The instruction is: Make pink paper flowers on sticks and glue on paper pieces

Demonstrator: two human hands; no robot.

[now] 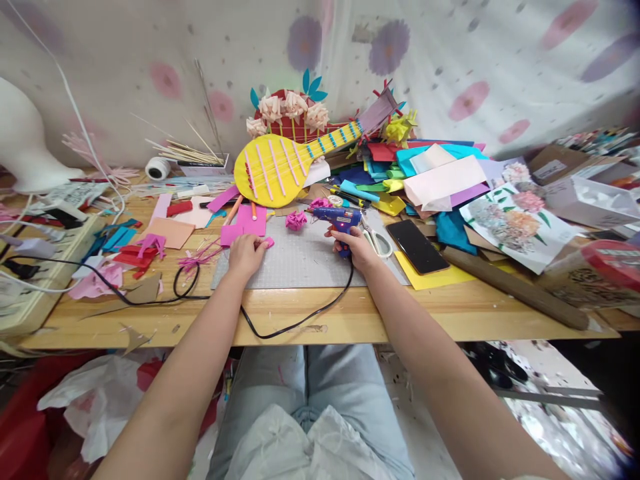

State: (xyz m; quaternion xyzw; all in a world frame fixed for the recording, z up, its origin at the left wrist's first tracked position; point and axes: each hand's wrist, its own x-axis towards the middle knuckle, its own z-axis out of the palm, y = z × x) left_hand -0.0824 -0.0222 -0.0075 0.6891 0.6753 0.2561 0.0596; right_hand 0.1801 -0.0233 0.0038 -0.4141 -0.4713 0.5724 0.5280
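Observation:
My right hand (356, 245) is closed round the handle of a blue glue gun (336, 218), which stands on the grey cutting mat (300, 263) with its nozzle pointing left. A black cable (295, 323) runs from it over the table's front edge. My left hand (246, 255) rests on the mat's left part, fingers pinched on a small pink paper piece (269, 243). A pink paper flower (296, 220) lies on the mat between the hands, just left of the nozzle.
A yellow paper guitar (278, 167) leans behind the mat. Scissors (376, 239), a black phone (417, 245) and a heap of coloured paper (430, 175) lie right. Paper scraps (135, 253) litter the left. A brown roll (515, 288) lies right.

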